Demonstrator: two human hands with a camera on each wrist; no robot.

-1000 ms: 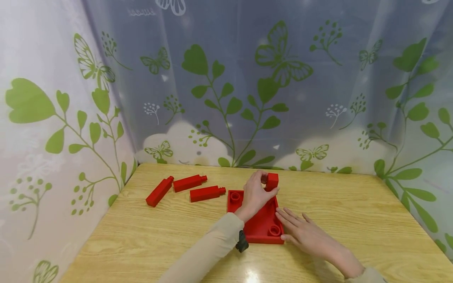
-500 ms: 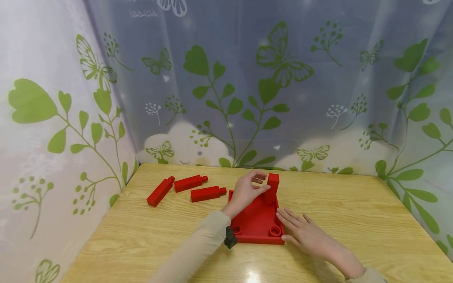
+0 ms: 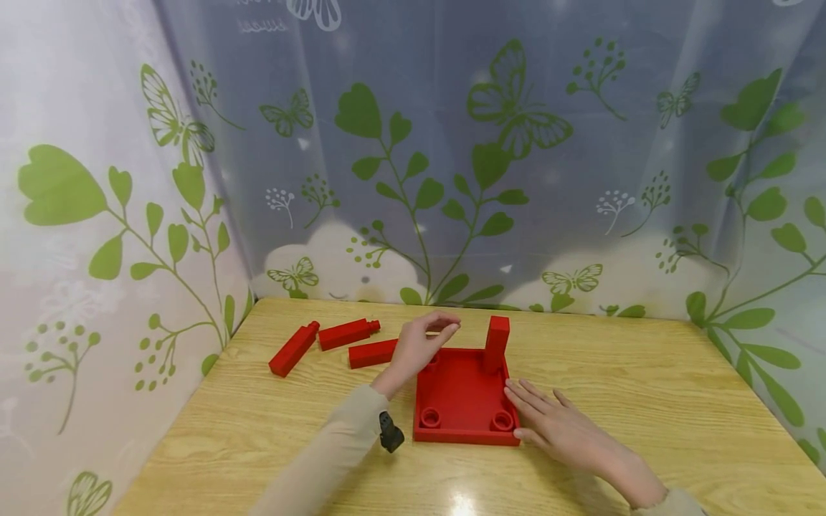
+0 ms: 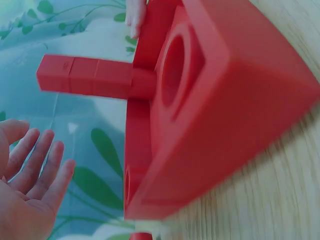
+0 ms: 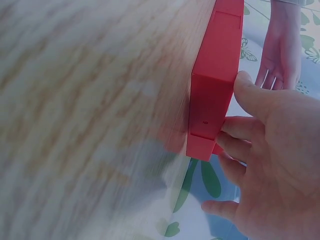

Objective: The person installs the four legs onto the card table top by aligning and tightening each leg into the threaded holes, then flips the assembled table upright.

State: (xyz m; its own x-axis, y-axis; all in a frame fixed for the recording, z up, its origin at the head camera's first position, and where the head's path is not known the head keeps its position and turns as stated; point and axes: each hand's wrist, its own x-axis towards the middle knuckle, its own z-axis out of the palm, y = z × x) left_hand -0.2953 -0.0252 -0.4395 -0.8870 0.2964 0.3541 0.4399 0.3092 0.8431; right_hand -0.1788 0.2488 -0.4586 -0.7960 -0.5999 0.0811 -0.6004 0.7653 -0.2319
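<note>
A shallow square red base (image 3: 461, 394) with a raised rim and round corner sockets lies on the table. One red square post (image 3: 497, 340) stands upright in its far right corner. My left hand (image 3: 413, 347) hovers over the base's far left side, holding nothing; in the left wrist view its fingers (image 4: 37, 167) are spread apart from the post (image 4: 87, 76). My right hand (image 3: 561, 430) rests against the base's right side with its fingers straight. Thumb and fingertips touch the base's edge (image 5: 212, 95) in the right wrist view.
Three more red posts lie left of the base: a slanted one (image 3: 293, 351), one behind (image 3: 347, 334), and one nearer the base (image 3: 373, 353) whose narrow end the left hand hides. A patterned curtain (image 3: 413, 158) hangs behind the wooden table (image 3: 258, 444).
My left hand has let go of the upright post and moved left, away from it. The post stays standing in the corner. My right hand has kept its place at the base's side.
</note>
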